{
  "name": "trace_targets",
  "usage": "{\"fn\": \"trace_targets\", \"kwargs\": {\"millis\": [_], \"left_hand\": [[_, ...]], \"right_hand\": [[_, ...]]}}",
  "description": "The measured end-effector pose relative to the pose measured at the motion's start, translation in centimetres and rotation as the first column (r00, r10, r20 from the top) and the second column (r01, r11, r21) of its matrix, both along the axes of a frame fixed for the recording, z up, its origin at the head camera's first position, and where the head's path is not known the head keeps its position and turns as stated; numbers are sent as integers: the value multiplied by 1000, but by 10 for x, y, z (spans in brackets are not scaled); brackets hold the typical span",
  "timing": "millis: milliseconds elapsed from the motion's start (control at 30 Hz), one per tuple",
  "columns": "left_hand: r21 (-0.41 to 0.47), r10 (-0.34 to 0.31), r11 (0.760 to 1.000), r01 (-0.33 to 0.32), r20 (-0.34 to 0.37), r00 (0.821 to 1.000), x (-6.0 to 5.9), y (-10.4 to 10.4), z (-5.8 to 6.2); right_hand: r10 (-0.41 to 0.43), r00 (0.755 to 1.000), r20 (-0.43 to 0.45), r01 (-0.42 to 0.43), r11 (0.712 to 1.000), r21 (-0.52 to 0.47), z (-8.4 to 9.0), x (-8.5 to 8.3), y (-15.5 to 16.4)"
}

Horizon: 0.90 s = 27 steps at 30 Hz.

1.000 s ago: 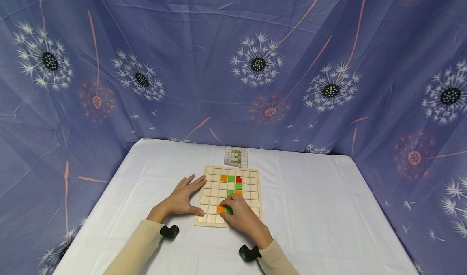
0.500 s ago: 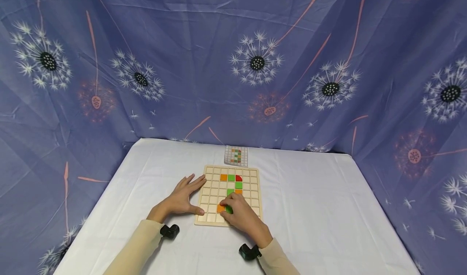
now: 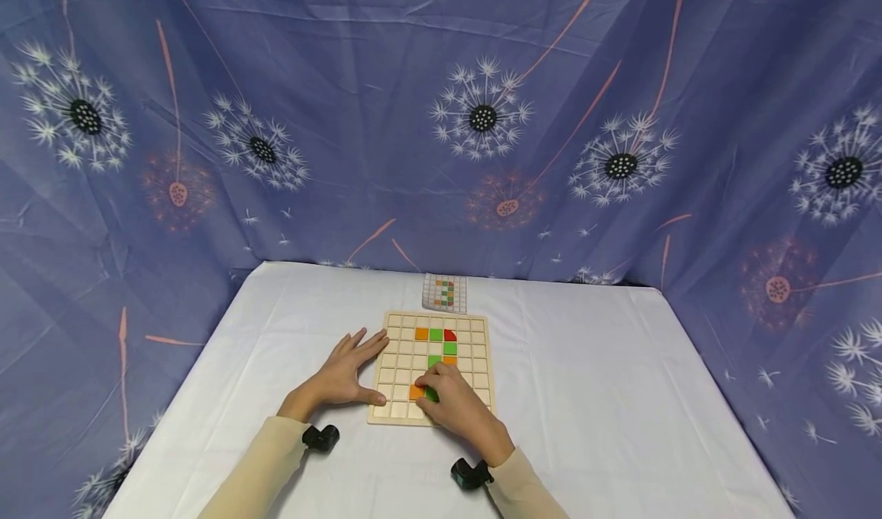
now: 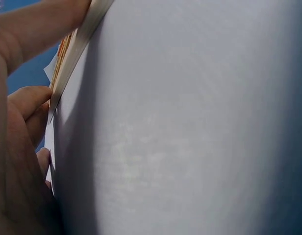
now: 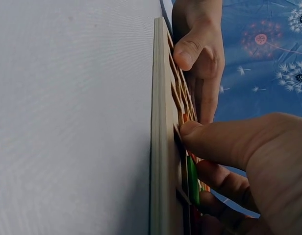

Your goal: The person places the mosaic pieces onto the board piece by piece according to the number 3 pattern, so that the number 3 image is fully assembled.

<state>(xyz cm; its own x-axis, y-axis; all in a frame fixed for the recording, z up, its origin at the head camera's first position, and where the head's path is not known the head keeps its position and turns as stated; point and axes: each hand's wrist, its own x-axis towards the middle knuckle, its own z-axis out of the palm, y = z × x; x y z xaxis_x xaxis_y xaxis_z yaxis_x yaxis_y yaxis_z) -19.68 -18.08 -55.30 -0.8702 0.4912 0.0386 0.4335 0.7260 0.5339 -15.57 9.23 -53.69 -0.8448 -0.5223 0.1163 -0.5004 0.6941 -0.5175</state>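
Observation:
A wooden grid board (image 3: pixel 400 409) lies on the table with coloured tiles in its cells. Fingers spread, my left hand (image 3: pixel 341 372) rests along its left edge, the thumb near the lower left corner. On the lower part of the board, my right hand (image 3: pixel 460 409) pinches at an orange tile (image 3: pixel 414 392), thumb on the near side and index finger on the far side. A green tile (image 3: pixel 431 394) shows between those fingers, also visible in the right wrist view. The palm hides the cells to the right, where a bit of red (image 5: pixel 194 214) shows.
Farther up the board sit another orange tile (image 3: pixel 422 334), a green tile (image 3: pixel 436 334) and a red rounded tile (image 3: pixel 450 335), with several green and orange ones below. A printed pattern card (image 3: pixel 444 293) lies behind the board. Patterned cloth (image 3: pixel 372 136) hangs around the white table (image 3: pixel 586 381).
Both hands and the tiles hold their places; only the head view shifts very slightly.

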Motion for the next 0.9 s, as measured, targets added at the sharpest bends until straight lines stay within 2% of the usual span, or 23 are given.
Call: {"fn": "trace_targets", "kwargs": {"millis": [267, 400, 567, 733, 900], "left_hand": [[12, -13, 1000, 13, 50, 999, -1, 0, 3], [23, 1, 1000, -2, 63, 998, 0, -1, 4], [32, 53, 998, -54, 36, 998, 5, -6, 6], [-2, 116, 993, -116, 0, 993, 7, -14, 8], [-37, 145, 989, -146, -31, 989, 7, -23, 11]], "right_hand": [[-2, 999, -55, 2, 1000, -2, 3, -3, 7], [-16, 996, -91, 16, 1000, -4, 6, -8, 18], [-51, 992, -112, 51, 999, 1, 8, -18, 39], [-98, 986, -135, 100, 995, 11, 7, -30, 64], [-146, 979, -140, 150, 988, 21, 9, -37, 88]]}}
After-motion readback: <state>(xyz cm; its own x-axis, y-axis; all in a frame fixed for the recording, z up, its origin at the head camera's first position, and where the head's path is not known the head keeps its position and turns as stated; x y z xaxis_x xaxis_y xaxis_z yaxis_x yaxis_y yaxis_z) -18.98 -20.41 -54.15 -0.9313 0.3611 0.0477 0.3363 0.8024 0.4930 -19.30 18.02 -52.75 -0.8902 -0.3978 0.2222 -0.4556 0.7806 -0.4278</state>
